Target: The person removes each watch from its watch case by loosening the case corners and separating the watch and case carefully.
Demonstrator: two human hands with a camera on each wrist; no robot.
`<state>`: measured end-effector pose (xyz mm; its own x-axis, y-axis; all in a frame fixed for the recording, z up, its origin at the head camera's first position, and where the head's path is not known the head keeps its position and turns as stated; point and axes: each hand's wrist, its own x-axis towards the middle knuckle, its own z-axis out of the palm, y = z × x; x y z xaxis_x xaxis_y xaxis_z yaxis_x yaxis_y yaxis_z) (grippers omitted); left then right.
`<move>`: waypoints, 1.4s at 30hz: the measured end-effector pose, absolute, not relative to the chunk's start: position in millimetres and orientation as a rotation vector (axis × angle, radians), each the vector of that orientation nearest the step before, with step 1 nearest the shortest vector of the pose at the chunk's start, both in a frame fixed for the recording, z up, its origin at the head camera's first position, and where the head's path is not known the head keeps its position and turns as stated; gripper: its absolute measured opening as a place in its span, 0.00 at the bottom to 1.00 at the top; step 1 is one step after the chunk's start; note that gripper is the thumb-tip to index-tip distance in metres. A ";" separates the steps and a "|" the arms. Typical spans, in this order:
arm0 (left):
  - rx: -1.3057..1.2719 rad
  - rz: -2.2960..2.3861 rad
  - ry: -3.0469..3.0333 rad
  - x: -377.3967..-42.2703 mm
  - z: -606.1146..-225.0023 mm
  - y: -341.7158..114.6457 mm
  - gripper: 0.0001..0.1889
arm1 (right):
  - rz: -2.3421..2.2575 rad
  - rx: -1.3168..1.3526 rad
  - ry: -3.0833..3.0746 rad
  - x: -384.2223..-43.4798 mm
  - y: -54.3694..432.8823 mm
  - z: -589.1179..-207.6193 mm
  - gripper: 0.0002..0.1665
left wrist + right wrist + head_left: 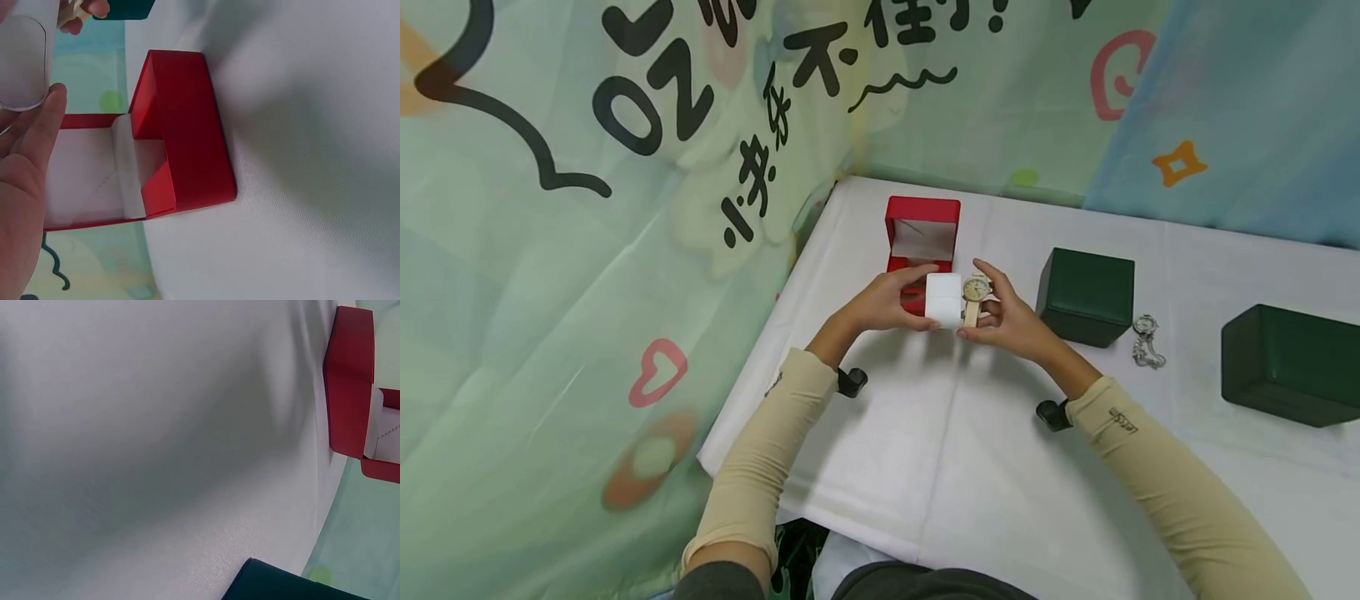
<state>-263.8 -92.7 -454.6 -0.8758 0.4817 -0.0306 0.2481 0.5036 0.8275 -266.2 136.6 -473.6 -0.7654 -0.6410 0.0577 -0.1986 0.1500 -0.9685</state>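
Observation:
My left hand [887, 302] grips a white watch cushion [943, 301] by its left side, thumb below and fingers above. In the left wrist view, the cushion [22, 62] has a rounded end panel. Right beside it, my right hand [1007, 312] holds a wristwatch [976, 289] with a pale dial and cream strap. The watch is close against the cushion; whether the strap goes round it I cannot tell. Behind both hands stands an open red watch box [922, 218], lid raised, pale lining showing. The right wrist view shows no hand.
A closed dark green box [1086, 296] stands right of my right hand. Next to it lies a silver wristwatch [1147, 340] with a metal bracelet. Another green box [1288, 362] is farther right. A printed cloth [700, 250] borders the white table [880, 467] on the left and back.

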 end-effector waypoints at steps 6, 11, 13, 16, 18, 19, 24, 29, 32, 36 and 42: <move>0.582 1.291 2.512 -266.2 -458.3 -97.2 0.42 | -1.621 -0.740 2.160 -280.1 139.5 -479.0 0.53; 0.548 1.267 2.521 -265.5 -461.9 -101.1 0.42 | -1.478 -0.549 2.296 -295.4 144.9 -488.8 0.52; 0.534 1.278 2.505 -264.9 -463.2 -102.4 0.42 | -1.419 -0.488 2.318 -299.7 145.4 -493.5 0.52; 0.512 1.302 2.488 -264.0 -464.3 -104.3 0.42 | -1.332 -0.438 2.345 -303.8 143.3 -499.5 0.52; 0.502 1.318 2.482 -263.9 -464.3 -105.7 0.42 | -1.287 -0.424 2.355 -305.8 140.5 -501.8 0.53; 0.498 1.311 2.490 -264.0 -464.5 -106.5 0.42 | -1.270 -0.422 2.357 -306.6 138.9 -502.3 0.53; 0.490 1.279 2.513 -265.1 -466.9 -109.3 0.42 | -1.231 -0.408 2.358 -310.8 132.1 -502.5 0.54; 0.471 1.297 2.490 -265.2 -466.5 -110.6 0.42 | -1.206 -0.411 2.389 -313.5 128.0 -504.0 0.54; 0.471 1.283 2.496 -265.1 -465.7 -110.8 0.42 | -1.182 -0.422 2.411 -314.4 127.1 -507.2 0.53; 0.471 1.250 2.517 -266.1 -467.3 -111.1 0.42 | -1.137 -0.429 2.428 -316.1 126.5 -510.8 0.52; 0.459 1.229 2.517 -266.0 -469.1 -112.2 0.42 | -1.112 -0.455 2.455 -316.7 123.8 -513.3 0.51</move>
